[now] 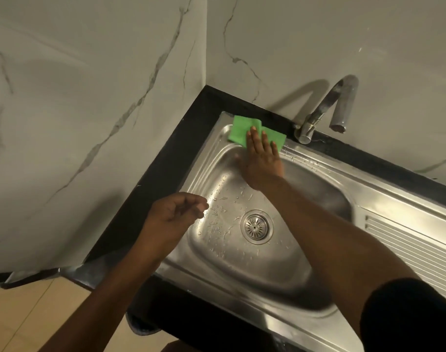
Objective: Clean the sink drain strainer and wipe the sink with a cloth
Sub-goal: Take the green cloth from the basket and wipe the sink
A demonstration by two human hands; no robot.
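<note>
Head-camera footage is centred on a green cloth [244, 128], which is pressed flat on the far left corner of the stainless steel sink [318, 323], partly on the rim and partly over the edge of the basin. The cloth is seen folded into a rough rectangle, bright and unstained. It is held down by the right hand [263, 158], whose fingers are spread straight and laid on top of it, palm down; nothing is clenched, the cloth being pinned rather than gripped. The left hand [176, 214] is held above the near left rim of the sink, fingers loosely curled toward the thumb, with nothing seen in it.

In the floor of the basin the round drain strainer [256, 226] is seated in its hole, its slots and centre knob visible and free of debris. Water droplets are scattered over the basin floor to the left of the strainer and along the far rim. A ribbed draining board [404, 247] is formed to the right of the basin.

A curved metal tap [326, 110] is mounted behind the far rim, its spout turned to the right, away from the cloth. The sink is set in a black countertop [166, 158] fitted into a corner of white marble-veined walls [89, 97]. Beige floor tiles [26, 321] are visible at the lower left.
</note>
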